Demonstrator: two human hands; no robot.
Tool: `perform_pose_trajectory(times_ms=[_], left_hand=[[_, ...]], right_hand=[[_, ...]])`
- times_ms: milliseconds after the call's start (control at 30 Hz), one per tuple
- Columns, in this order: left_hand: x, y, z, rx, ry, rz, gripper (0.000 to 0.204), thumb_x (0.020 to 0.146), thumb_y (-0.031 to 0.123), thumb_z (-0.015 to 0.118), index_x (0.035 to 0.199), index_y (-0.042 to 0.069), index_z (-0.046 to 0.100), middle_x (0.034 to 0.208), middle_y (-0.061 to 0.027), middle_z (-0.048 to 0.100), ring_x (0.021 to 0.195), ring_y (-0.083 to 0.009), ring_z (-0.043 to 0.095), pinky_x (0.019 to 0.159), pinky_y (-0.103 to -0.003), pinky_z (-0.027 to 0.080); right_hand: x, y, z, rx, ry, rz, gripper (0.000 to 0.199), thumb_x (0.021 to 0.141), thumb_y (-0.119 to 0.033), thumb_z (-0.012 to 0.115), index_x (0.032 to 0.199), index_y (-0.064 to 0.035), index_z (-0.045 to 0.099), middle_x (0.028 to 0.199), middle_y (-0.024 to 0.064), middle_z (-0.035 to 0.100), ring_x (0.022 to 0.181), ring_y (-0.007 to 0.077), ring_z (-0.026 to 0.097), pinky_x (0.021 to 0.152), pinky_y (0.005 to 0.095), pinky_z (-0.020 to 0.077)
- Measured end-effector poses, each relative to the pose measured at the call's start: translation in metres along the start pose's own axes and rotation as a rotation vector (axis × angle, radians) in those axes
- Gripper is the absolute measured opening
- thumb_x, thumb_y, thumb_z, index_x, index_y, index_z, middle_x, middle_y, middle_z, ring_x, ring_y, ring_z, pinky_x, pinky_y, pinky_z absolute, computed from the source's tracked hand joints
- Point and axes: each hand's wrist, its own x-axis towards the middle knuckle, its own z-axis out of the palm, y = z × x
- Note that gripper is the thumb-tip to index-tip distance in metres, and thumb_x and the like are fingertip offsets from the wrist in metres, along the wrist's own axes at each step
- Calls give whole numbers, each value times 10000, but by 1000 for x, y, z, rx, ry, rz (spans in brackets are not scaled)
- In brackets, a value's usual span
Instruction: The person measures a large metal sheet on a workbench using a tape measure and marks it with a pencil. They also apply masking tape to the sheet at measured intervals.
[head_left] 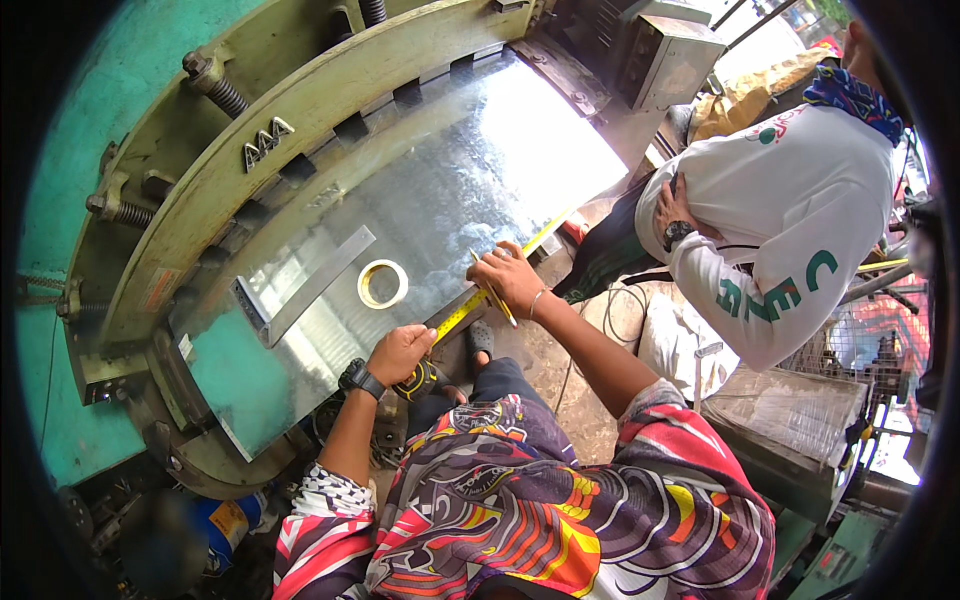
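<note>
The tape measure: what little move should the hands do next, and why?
Perhaps bring the pencil to the metal sheet: the right hand already holds it, and the tape measure's yellow blade is stretched along the sheet's near edge.

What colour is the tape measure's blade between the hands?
The blade is yellow, seen best in the head view.

a patterned pink, grey and yellow shirt (520,500) is worn with black watch (358,378) and thin bracelet (537,301).
</note>
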Motion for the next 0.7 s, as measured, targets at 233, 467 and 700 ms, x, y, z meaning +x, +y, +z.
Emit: perform_pose_trajectory(times_ms=[233, 467, 700], left_hand=[[9, 16, -11, 249, 74, -113, 454, 972, 518, 666, 855, 79, 683, 693, -107, 665, 670, -311, 667, 623, -437, 485], [-2, -11, -19, 482, 201, -91, 438, 934, 525, 688, 837, 99, 671, 708, -116, 687, 739, -365, 695, 653, -497, 501], [-14, -24, -9, 525, 220, -233, 438, 948, 551, 661, 901, 115, 667, 851, -153, 730, 858, -393, 703, 741, -543, 525]], right_hand=[[8, 28, -2, 5, 30, 30, 208, 925, -148, 642, 1124, -179, 591, 994, 35, 604, 1040, 253, 587, 975, 411, 373], [-3, 86, 13, -21, 71, 107, 187, 968, -174, 610, 1151, -152, 582, 1012, 71, 599, 1043, 277, 570, 981, 430, 383], [-1, 98, 29, 138, 25, 108, 270, 956, -164, 581, 1223, -121, 583, 1124, 152, 565, 1117, 342, 530, 1022, 458, 401]])
